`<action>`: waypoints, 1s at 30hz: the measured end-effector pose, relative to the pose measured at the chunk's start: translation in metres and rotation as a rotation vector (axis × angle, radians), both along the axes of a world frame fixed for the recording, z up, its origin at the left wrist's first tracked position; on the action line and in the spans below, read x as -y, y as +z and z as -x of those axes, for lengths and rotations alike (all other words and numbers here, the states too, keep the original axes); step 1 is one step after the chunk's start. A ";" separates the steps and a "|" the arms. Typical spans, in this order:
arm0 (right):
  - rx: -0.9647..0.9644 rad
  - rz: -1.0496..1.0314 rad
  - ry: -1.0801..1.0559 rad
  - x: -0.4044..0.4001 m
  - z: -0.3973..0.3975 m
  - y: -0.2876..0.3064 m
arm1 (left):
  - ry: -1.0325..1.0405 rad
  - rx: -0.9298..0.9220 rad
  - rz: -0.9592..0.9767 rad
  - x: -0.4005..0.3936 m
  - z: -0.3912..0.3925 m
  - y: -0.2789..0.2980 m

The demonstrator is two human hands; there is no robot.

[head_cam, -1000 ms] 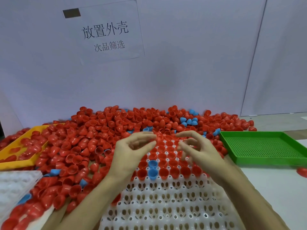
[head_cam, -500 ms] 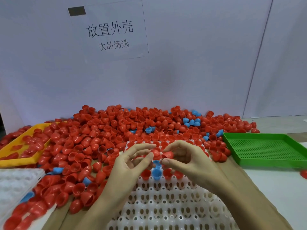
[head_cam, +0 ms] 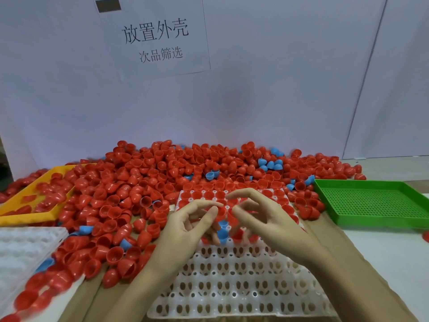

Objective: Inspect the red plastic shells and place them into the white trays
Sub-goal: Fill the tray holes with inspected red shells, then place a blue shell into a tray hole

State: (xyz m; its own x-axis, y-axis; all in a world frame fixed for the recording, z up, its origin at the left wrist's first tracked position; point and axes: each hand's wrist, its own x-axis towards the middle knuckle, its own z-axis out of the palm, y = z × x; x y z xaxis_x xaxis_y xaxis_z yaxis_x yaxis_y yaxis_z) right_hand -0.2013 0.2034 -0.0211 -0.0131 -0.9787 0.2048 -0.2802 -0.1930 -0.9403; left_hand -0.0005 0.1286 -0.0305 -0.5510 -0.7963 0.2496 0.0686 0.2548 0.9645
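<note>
Single cam, head-mounted, wide-angle. Looks fwd and down over tabletop [head_cam: 383, 256] from person's seat, facing the wall sign [head_cam: 154, 38] straight ahead. Close range: both forearms enter from bottom edge, white tray [head_cam: 232, 287] fills lower centre. No 2nd view, so no overlap.

Left hand [head_cam: 185, 225] and right hand [head_cam: 267, 219] side by side, fingers loose.

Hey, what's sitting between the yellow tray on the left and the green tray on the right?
In the head view, a pile of red shells with a few blue ones spans from the yellow tray to the green tray, with the white tray's far filled rows in front.
</note>
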 end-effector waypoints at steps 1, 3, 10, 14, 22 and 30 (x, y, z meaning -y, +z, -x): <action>-0.034 0.035 0.018 0.000 0.000 -0.001 | 0.007 0.001 0.002 0.001 0.000 -0.001; -0.057 0.081 0.019 0.000 -0.001 -0.002 | 0.025 -0.001 0.006 0.001 0.000 -0.001; 0.069 0.032 0.014 0.001 -0.003 -0.002 | 0.004 0.000 0.067 0.001 -0.003 0.000; 0.176 -0.068 0.099 0.001 -0.004 0.000 | -0.024 -0.023 0.006 0.001 -0.004 0.000; 0.030 0.102 -0.019 0.003 -0.006 -0.008 | -0.066 0.044 -0.023 0.006 -0.006 -0.003; -0.501 0.358 -0.087 0.004 -0.020 -0.018 | -0.067 0.132 0.015 0.008 -0.012 0.003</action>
State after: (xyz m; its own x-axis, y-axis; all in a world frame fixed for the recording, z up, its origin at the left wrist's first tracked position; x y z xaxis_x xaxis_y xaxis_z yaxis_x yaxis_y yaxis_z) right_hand -0.1816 0.1998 -0.0394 0.0929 -0.8480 0.5219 -0.6998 -0.4285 -0.5716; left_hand 0.0110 0.1208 -0.0274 -0.6317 -0.7533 0.1833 -0.0407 0.2683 0.9625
